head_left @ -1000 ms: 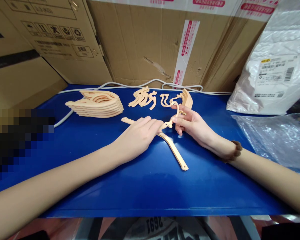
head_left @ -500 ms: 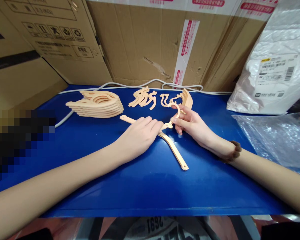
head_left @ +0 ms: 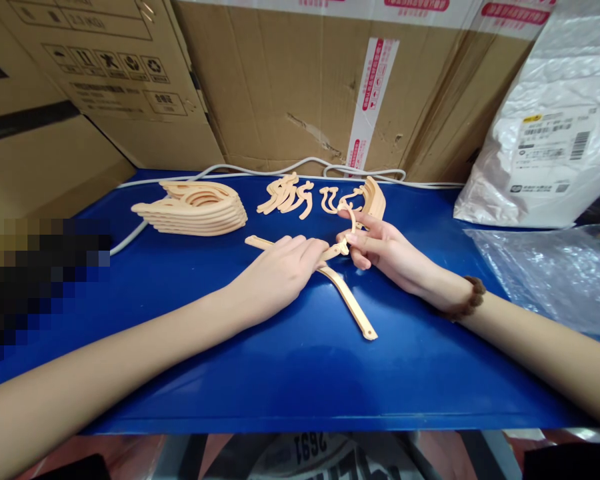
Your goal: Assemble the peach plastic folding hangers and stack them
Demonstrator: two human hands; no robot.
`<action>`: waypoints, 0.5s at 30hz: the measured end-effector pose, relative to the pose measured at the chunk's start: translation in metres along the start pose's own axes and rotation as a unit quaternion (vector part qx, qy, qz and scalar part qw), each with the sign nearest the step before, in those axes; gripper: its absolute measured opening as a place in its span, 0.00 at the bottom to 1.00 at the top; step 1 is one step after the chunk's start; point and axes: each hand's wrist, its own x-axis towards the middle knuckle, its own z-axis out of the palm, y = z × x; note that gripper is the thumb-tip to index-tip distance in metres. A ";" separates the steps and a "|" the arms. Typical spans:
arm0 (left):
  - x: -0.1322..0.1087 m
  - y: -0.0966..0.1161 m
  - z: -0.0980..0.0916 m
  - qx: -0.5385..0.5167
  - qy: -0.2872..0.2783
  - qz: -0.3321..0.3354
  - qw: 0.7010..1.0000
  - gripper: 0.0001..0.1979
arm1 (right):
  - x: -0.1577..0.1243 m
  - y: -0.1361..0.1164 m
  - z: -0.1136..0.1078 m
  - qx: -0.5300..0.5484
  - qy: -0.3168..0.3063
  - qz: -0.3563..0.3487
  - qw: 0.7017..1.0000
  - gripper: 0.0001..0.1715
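Observation:
A peach plastic hanger body (head_left: 349, 301) lies on the blue table (head_left: 300, 373). My left hand (head_left: 280, 272) rests on its middle, fingers curled over the bar and holding it down. My right hand (head_left: 380, 248) pinches a peach hook piece (head_left: 349, 219) between thumb and fingers, right at the hanger's centre joint. Both hands nearly touch there.
A stack of hanger bodies (head_left: 195, 208) sits at the back left, loose hooks (head_left: 290, 193) and more parts (head_left: 373, 195) at the back middle. A white cable (head_left: 300, 167) runs along cardboard boxes (head_left: 300, 80). A white parcel bag (head_left: 545, 127) and clear plastic (head_left: 545, 280) lie right.
My right hand has turned the hook slightly at the joint and shifted a little toward my left hand. The hanger bar has hardly moved.

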 end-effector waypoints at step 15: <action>-0.004 -0.001 0.003 0.002 -0.027 -0.013 1.000 0.11 | 0.003 0.007 -0.001 -0.039 0.011 -0.043 0.998 0.31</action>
